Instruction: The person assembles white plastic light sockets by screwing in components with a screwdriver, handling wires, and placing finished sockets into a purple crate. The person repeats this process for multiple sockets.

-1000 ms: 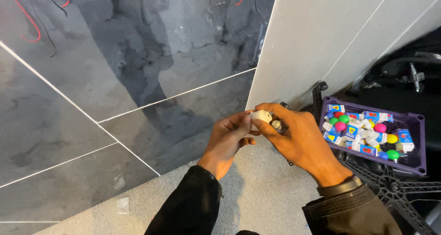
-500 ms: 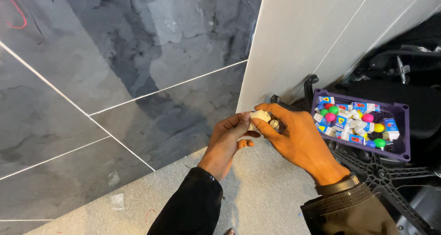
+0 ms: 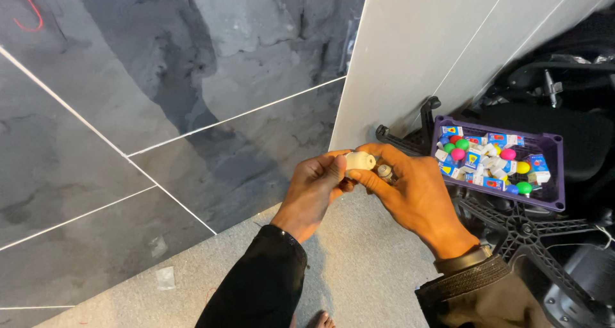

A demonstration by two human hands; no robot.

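Fingers of both hands meet over the grey floor: left hand (image 3: 314,190) pinches a small white piece (image 3: 359,161), right hand (image 3: 416,196) pinches a tiny capped part (image 3: 384,172) touching it. What these parts are is hard to tell, fingers hiding most. Just right, a purple tray (image 3: 556,174) of small coloured bits rests on a black chair base (image 3: 532,229), partly cut off.

The small rounded white plastic piece (image 3: 360,161) now sits more exposed between both hands' fingertips — earlier it was tucked deeper. The purple plastic tray (image 3: 556,174) of coloured bits appears slightly higher in view.
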